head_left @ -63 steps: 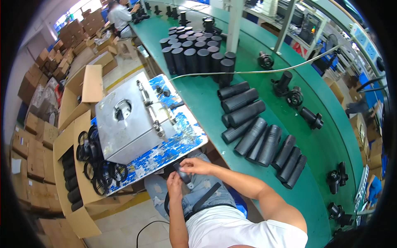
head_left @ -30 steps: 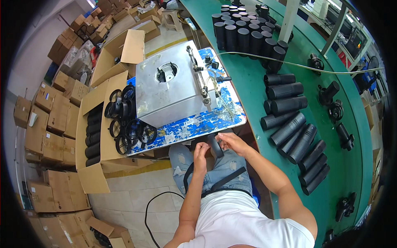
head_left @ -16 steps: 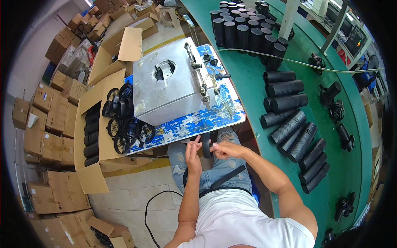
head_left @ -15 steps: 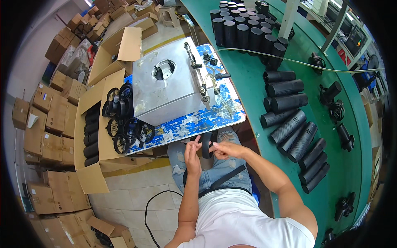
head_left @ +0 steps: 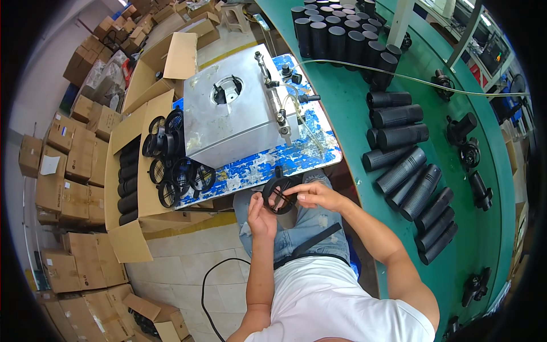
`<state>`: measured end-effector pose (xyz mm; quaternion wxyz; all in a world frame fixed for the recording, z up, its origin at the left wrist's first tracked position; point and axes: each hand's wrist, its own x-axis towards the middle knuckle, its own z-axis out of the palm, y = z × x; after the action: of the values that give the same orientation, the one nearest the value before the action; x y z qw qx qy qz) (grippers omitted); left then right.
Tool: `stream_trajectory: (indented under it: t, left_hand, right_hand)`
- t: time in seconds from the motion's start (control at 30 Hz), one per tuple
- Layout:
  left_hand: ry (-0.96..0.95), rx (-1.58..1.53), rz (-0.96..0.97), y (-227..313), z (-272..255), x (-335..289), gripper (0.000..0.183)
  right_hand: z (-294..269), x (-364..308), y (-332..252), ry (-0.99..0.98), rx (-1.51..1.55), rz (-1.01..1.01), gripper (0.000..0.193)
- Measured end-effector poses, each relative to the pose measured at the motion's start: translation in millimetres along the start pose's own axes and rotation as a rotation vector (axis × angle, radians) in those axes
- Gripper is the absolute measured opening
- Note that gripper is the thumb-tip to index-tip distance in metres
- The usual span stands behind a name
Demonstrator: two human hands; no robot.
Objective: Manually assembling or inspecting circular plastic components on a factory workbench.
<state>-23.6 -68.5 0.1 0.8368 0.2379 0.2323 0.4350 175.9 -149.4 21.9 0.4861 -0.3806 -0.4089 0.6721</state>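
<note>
Over my lap I hold a round black plastic grille ring (head_left: 278, 182), its open face with crossbars showing. My left hand (head_left: 262, 219) is closed on its left rim, the fingertips partly behind it. My right hand (head_left: 321, 196) comes from the right, with the index finger stretched across the right rim and the other fingers curled. Its thumb is partly hidden. Just beyond the ring lies the edge of a worn blue-and-white board (head_left: 239, 183). More black grille rings (head_left: 168, 194) are piled on the board's left end.
A grey metal box (head_left: 228, 128) with a round opening stands on the board, valves and tubing along its right side. Black cylinders (head_left: 421, 192) lie or stand on the green bench (head_left: 353, 128) at right. An open carton (head_left: 128, 242) holding black cylinders is at left.
The ring has turned from edge-on to showing its grille face. My right index finger now reaches over its rim, and my left hand has shifted slightly lower.
</note>
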Motion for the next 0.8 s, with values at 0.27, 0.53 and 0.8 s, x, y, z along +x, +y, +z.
stream_trajectory:
  t: [0.27, 0.53, 0.8]
  left_hand:
    - [0.003, 0.065, 0.067, -1, 5, -1, 0.015]
    - [-0.081, 0.469, 0.171, 0, 22, -11, 0.020]
    - [-0.279, 0.625, 0.090, 7, 15, -13, 0.018]
  right_hand:
    - [17, 2, 5, 0.059, -0.737, -0.189, 0.064]
    - [11, 4, 24, -0.012, -0.190, -0.100, 0.069]
    - [7, 1, 12, -0.239, 0.370, 0.058, 0.057]
